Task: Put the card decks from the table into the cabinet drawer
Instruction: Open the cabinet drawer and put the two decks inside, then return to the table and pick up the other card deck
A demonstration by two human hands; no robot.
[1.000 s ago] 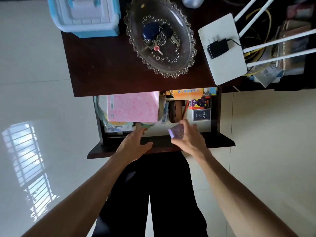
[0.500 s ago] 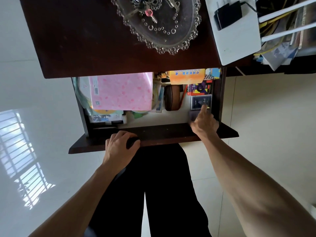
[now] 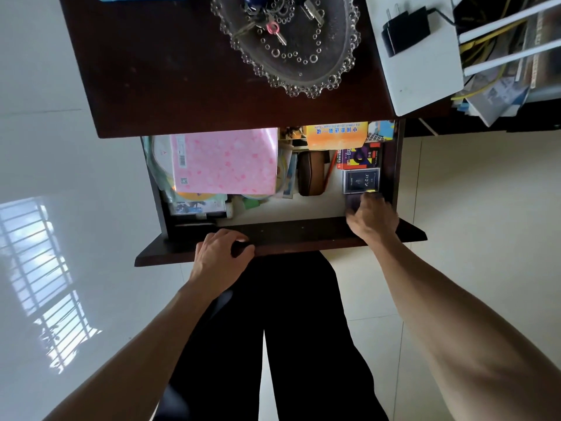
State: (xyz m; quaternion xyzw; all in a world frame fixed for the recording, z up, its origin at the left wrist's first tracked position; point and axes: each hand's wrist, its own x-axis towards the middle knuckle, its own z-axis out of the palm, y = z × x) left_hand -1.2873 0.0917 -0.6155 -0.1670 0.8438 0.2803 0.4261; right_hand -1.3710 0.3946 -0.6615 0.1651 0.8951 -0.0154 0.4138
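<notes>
The dark wooden cabinet drawer (image 3: 303, 235) stands pulled out below the table top (image 3: 170, 86). My right hand (image 3: 372, 218) reaches into its front right corner, fingers curled on a purple card deck (image 3: 352, 202) that rests on the drawer floor and is mostly hidden by the hand. Just behind it lies a dark blue card deck (image 3: 361, 181). Further back is a purple and red box (image 3: 359, 158). My left hand (image 3: 221, 253) grips the drawer's front edge.
The drawer also holds a pink notebook (image 3: 226, 162), a brown case (image 3: 311, 173) and an orange box (image 3: 335, 135). On the table top sit a glass dish with keys (image 3: 291, 41) and a white router (image 3: 422, 68). My dark trouser legs stand below the drawer.
My right hand carried the purple deck from above the drawer front into the front right corner. My left hand dropped from over the drawer onto its front edge and closed.
</notes>
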